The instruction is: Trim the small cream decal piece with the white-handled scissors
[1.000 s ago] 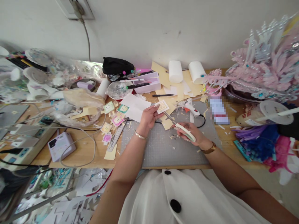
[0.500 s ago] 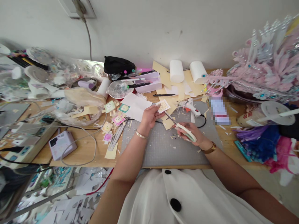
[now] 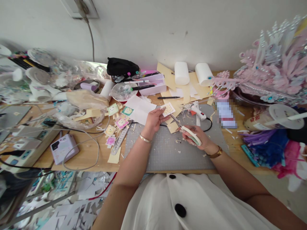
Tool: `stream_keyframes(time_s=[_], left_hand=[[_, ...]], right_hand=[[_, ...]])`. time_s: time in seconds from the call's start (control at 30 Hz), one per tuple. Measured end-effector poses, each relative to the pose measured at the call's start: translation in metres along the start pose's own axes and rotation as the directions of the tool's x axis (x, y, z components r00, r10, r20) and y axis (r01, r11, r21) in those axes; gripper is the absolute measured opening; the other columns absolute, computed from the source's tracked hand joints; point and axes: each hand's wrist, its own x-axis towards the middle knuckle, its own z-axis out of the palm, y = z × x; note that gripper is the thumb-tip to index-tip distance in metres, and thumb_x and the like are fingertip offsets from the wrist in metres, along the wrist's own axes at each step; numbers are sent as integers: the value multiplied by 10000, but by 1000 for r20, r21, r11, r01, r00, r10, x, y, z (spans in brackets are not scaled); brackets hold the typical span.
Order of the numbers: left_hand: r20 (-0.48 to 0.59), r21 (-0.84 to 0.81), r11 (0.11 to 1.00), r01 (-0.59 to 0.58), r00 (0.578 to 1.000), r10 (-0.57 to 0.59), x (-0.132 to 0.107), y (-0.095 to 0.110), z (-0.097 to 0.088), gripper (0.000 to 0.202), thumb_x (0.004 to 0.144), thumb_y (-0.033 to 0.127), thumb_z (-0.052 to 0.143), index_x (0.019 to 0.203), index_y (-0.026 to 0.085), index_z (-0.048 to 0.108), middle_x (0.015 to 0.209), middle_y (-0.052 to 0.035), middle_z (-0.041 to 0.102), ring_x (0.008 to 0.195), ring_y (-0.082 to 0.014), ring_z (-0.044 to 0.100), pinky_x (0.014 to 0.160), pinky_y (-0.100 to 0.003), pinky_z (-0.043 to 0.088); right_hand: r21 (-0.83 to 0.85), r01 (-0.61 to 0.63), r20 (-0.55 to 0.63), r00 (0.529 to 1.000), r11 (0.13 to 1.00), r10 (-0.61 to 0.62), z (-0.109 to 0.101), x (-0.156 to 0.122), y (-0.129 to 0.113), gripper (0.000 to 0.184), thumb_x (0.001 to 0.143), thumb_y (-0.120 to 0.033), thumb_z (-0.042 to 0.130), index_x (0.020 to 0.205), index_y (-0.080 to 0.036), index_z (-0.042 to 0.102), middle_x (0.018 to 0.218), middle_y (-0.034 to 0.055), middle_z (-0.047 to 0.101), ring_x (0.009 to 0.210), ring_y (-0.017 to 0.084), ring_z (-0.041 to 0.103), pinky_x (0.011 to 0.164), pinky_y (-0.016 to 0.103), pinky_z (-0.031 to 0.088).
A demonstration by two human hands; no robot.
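My left hand (image 3: 153, 120) pinches a small square paper cutout (image 3: 168, 109) with a pale grid pattern, held above the grey cutting mat (image 3: 168, 150). My right hand (image 3: 195, 136) grips pale green-handled scissors (image 3: 185, 129). Their blades point up and left and meet the lower edge of the cutout. Small paper trimmings lie on the mat beneath both hands.
Several small coloured face stickers (image 3: 117, 123) and a metal ruler (image 3: 120, 139) lie left of the mat. A white glue gun (image 3: 198, 111) sits behind it, with foam rolls (image 3: 181, 72), a purple device (image 3: 63, 147), cables, a drink cup (image 3: 271, 119) and pink crowns (image 3: 275, 73) around.
The cutout has turned slightly in my left hand and the scissor blades have shifted a little along its edge. Both hands stay in place.
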Motion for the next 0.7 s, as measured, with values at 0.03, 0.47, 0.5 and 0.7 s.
stream_keyframes(time_s=[0.03,0.47,0.5,0.7], left_hand=[[5,1,1000,0,1000,0,0,0,0,51,815,137,652,852,108,672,809,-76,735,710,-154,706,833,-361,592],[-14,7,1000,7,1000,-7,0,0,1,46,793,133,674,832,112,663,804,-70,734,734,-158,708,852,-370,588],[-15,8,1000,8,1000,-8,0,0,1,42,795,131,669,832,112,664,801,-69,734,745,-160,709,856,-368,587],[-16,1,1000,5,1000,-5,0,0,1,28,804,113,648,823,106,668,786,-64,730,727,-151,704,858,-371,587]], right_hand=[[3,-2,-2,1000,1000,2,0,0,0,361,602,-406,810,833,-147,707,554,-13,574,351,41,377,316,182,209],[-32,-41,14,999,999,41,3,0,-2,429,587,-418,808,903,-135,741,539,-18,581,348,41,374,308,183,213],[-33,-43,16,999,999,44,2,0,-2,422,596,-412,805,908,-135,742,540,-18,581,349,41,378,309,183,216],[-21,-50,9,999,999,50,0,1,2,439,621,-410,794,953,-126,743,558,-11,592,361,43,398,320,183,231]])
